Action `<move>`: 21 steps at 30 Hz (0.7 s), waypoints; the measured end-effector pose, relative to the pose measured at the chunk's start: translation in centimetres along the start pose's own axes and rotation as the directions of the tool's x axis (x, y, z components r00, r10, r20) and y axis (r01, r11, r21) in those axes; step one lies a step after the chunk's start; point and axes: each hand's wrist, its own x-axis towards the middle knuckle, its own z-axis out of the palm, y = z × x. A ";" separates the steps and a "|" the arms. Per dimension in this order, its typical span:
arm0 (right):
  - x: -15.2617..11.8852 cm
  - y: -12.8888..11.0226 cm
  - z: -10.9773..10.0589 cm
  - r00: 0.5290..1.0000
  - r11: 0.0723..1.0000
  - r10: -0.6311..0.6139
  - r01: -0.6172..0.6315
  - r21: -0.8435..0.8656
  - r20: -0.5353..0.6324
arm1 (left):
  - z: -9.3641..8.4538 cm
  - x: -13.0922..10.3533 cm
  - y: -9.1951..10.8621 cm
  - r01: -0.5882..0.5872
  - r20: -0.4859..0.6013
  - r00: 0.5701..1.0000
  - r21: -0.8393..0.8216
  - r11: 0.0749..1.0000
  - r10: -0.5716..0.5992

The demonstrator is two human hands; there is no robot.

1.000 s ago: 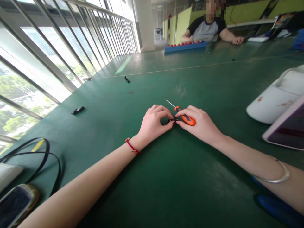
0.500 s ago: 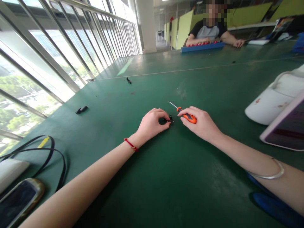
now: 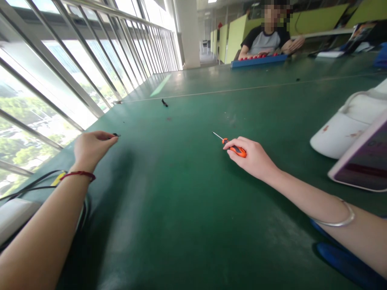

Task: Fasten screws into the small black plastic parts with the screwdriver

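Observation:
My right hand (image 3: 246, 155) is closed round the orange and black handle of a screwdriver (image 3: 238, 150); its thin metal shaft points away to the upper left, just over the green table (image 3: 181, 185). Out at the left side of the table, my left hand (image 3: 92, 147) is pinched, with a small black part (image 3: 115, 135) at its fingertips. Most of that part is covered by the fingers, so its exact kind cannot be made out. Farther off lies another small black piece (image 3: 164, 103) on the tabletop.
Metal railings (image 3: 121, 52) run along the left edge. A white device (image 3: 18, 217) and black cables (image 3: 33, 183) lie near left. At right stand a white container (image 3: 338, 129) and a pink-framed screen (image 3: 359, 169). Across the table, a person (image 3: 266, 40) sits behind a blue tray (image 3: 260, 61).
My left hand has swung from the middle to the far left, where a black part lay. My right hand stays nearly put with the screwdriver. The person opposite has raised a hand.

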 end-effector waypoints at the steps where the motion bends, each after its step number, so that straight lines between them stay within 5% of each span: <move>1: 0.0 0.0 0.0 1.000 1.000 -0.003 0.003 -0.002 -0.001 | -0.3 0.3 -0.8 0.032 -0.014 0.999 0.011 0.999 -0.032; 10: 0.0 0.2 0.0 1.000 1.000 0.001 0.000 -0.018 0.016 | -0.7 0.1 -3.3 -0.013 0.209 0.978 0.006 1.000 0.011; 16: 0.0 0.2 0.0 0.999 1.000 0.013 -0.012 -0.023 0.033 | -0.7 -0.3 -3.4 0.106 0.056 0.994 -0.167 0.980 -0.098; 21: -0.2 0.0 -0.1 0.999 1.000 0.021 -0.020 -0.021 0.044 | -0.7 -0.3 -3.6 0.208 0.095 0.975 -0.104 0.972 -0.199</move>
